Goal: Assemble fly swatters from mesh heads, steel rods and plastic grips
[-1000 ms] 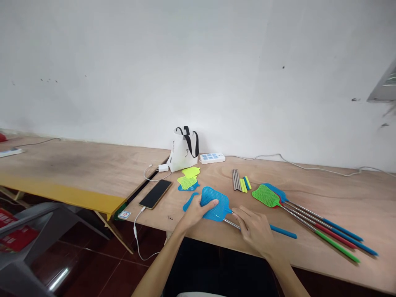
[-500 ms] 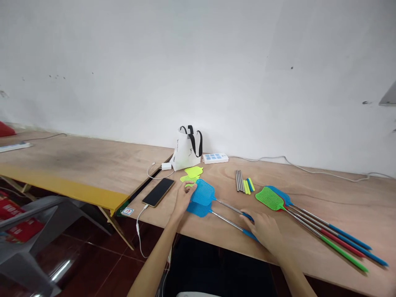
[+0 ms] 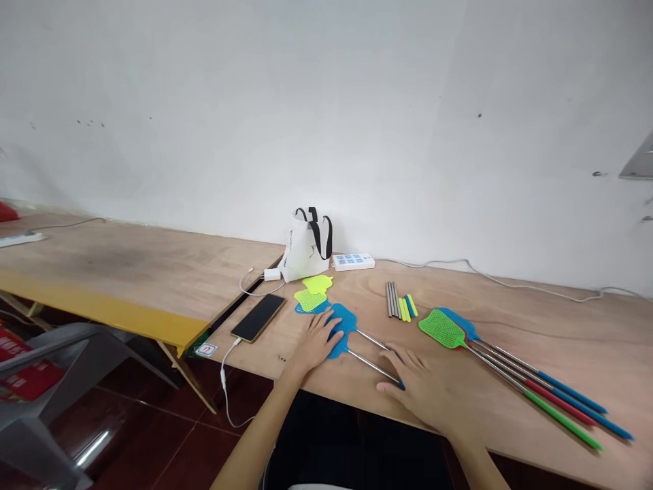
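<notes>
Two blue fly swatters lie side by side in front of me, their meshed heads to the left and thin metal shafts running right. My left hand [image 3: 317, 341] rests flat with fingers spread across the upper blue swatter's head [image 3: 344, 317] and the lower blue swatter's head [image 3: 337, 348]. My right hand [image 3: 421, 384] lies over the handle ends with its fingers stretched out and thumb apart. It hides most of both handles; one dark blue grip tip shows by the thumb. Yellow-green swatter heads [image 3: 310, 301] lie just beyond my left hand, with a blue head partly under them.
Metal tubes [image 3: 392, 299] and short yellow and blue grips [image 3: 408, 308] lie mid-table. Several assembled swatters [image 3: 443, 328] lie at right. A phone [image 3: 259, 317] on a cable, a white bag [image 3: 307, 248] and a power strip [image 3: 353, 262] sit left and back.
My left hand has gone from pinching at the swatter heads' left edge to lying flat on them. My right hand has spread its fingers over the handles.
</notes>
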The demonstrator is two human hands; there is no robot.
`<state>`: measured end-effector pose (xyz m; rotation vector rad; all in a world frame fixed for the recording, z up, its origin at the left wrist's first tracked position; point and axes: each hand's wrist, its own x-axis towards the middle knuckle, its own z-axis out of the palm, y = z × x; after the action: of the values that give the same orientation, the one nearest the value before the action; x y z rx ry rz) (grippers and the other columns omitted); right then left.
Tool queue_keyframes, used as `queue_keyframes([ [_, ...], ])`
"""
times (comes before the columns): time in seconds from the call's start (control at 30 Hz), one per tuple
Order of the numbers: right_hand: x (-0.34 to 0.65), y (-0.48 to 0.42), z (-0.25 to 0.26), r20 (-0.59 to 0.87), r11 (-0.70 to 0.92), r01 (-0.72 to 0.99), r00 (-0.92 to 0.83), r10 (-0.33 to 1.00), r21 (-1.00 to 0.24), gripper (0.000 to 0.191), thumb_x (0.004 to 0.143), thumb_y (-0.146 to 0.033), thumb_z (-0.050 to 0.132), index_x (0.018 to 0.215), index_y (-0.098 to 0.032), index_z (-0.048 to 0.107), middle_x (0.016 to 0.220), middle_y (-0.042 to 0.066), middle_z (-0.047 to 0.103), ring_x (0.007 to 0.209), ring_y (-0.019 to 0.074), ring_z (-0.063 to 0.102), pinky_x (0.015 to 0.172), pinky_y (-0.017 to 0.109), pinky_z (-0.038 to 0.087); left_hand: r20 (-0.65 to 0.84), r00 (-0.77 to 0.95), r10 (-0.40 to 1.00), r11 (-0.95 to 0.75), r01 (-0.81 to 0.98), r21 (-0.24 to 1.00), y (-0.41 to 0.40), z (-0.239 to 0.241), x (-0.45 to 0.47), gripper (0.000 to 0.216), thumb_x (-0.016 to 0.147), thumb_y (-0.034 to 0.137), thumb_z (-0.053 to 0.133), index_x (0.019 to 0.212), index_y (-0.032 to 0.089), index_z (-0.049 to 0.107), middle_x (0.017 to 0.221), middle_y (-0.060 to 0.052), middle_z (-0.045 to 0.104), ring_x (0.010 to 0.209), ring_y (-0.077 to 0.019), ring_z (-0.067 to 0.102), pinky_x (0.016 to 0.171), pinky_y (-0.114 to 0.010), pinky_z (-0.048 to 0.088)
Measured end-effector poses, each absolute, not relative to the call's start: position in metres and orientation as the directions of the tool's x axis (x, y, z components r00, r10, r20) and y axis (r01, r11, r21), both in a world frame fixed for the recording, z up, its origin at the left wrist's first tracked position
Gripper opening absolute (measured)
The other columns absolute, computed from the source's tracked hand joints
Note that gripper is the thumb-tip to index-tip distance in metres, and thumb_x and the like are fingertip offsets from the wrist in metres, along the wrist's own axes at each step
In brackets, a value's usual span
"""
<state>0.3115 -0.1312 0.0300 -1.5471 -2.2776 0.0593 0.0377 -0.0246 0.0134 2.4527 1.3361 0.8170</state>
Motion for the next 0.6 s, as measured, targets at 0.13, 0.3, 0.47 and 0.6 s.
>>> queue_keyframes([
  [0.13,0.315,-0.128,0.029,0.256,0.367,0.89,-0.301,0.919,-0.27,0.028,0.1,-0.041,0.05,0.121,-0.03,0.064,0.14,0.005,0.063,0.128,0.025,0.058,0.105,0.045,0.045,0.326,0.439,0.837,-0.544,0.728,0.417,-0.026,0.014,0.038,0.043,0.105,0.05,0.041,0.135,0.025,0.059,0.157,-0.009,0.046,0.151,-0.0272,0.032,0.122,-0.05,0.029],
  [0.3,0.335,-0.108,0.018,0.306,0.319,0.91,-0.234,0.923,-0.266,0.036,0.104,-0.033,0.033,0.107,-0.032,0.069,0.128,0.004,0.07,0.118,0.024,0.064,0.099,0.046,0.048,0.282,0.42,0.863,-0.505,0.731,0.459,-0.026,0.016,0.037,0.044,0.098,0.059,0.052,0.118,0.021,0.062,0.164,-0.011,0.034,0.154,-0.0304,0.025,0.123,-0.05,0.03],
  [0.47,0.34,-0.1,0.008,0.394,0.333,0.906,-0.215,0.894,-0.26,0.035,0.104,-0.042,0.039,0.102,-0.033,0.073,0.136,0.004,0.066,0.129,0.0274,0.058,0.109,0.056,0.04,0.224,0.441,0.869,-0.493,0.731,0.473,-0.027,0.02,0.037,0.057,0.095,0.062,0.056,0.135,0.022,0.056,0.167,-0.01,0.026,0.155,-0.0317,0.02,0.124,-0.052,0.026],
  [0.6,0.335,-0.098,0.002,0.426,0.396,0.878,-0.26,0.866,-0.269,0.033,0.103,-0.045,0.042,0.104,-0.035,0.073,0.142,0.003,0.061,0.134,0.0284,0.053,0.112,0.059,0.038,0.201,0.51,0.836,-0.542,0.714,0.443,-0.026,0.023,0.037,0.071,0.091,0.068,0.057,0.148,0.027,0.049,0.167,-0.009,0.028,0.155,-0.0331,0.021,0.124,-0.054,0.023],
])
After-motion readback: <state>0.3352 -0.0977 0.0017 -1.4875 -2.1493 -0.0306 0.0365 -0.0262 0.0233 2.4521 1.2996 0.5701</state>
